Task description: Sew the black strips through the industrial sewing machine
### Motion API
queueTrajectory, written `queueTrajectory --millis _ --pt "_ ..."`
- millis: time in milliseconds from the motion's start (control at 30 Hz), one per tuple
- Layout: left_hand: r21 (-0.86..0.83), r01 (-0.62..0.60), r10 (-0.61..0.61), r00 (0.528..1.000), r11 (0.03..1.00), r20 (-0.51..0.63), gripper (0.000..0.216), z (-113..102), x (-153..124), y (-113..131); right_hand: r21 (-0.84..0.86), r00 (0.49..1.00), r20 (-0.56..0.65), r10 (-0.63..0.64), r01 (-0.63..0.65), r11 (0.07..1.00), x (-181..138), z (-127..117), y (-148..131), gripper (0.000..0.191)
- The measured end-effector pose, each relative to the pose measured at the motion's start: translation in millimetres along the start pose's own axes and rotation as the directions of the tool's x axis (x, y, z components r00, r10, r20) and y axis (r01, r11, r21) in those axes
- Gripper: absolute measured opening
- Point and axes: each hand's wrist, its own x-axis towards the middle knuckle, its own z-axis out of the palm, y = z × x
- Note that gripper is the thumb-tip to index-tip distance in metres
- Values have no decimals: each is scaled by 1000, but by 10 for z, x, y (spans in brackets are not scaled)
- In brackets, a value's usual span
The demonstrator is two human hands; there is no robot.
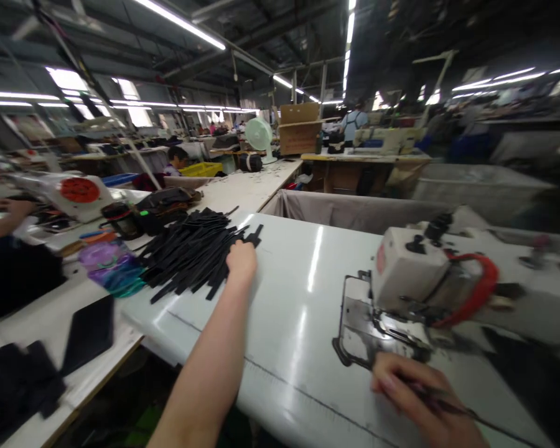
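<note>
My left hand [242, 258] reaches out to the right edge of a heap of black strips [191, 249]. Its fingers are curled closed on a black strip [254, 235], whose end sticks out beyond them; the fingertips are partly hidden. Low on the right, my right hand [420, 395] is closed around a slim dark tool [441, 401], too blurred to name exactly. Just beyond that hand stands a white sewing machine [410, 274] with a red curved part and a metal plate around its needle area.
A purple and teal plastic bag [112, 264] and a dark jar [121, 219] lie left of the heap. Black flat pieces [88, 333] rest on the lower left table. Another person's arm [4, 214] is at a machine on the left. A green fan [260, 135] stands behind.
</note>
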Motion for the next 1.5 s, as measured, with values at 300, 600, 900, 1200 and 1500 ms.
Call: queueTrajectory --millis 300,600,900,1200,1500 --pt "-102 -506 476 851 857 -223 38 275 -58 329 -35 972 -210 106 -116 993 -205 -210 126 45" --pt "-208 -569 539 822 796 -185 38 340 -75 379 -835 743 -550 -381 -470 287 -1019 -1314 628 44" --pt "-261 -551 537 834 793 -130 39 365 -120 395 -887 823 -390 -412 -457 -73 -953 -1195 534 36" --pt "-504 -491 546 836 710 -46 32 162 -343 522 -887 843 -442 -306 -359 291 -922 -879 612 37" --pt "-909 271 888 252 317 385 50 375 -1439 1064 -353 984 -173 -38 -26 935 -703 -198 59 22"
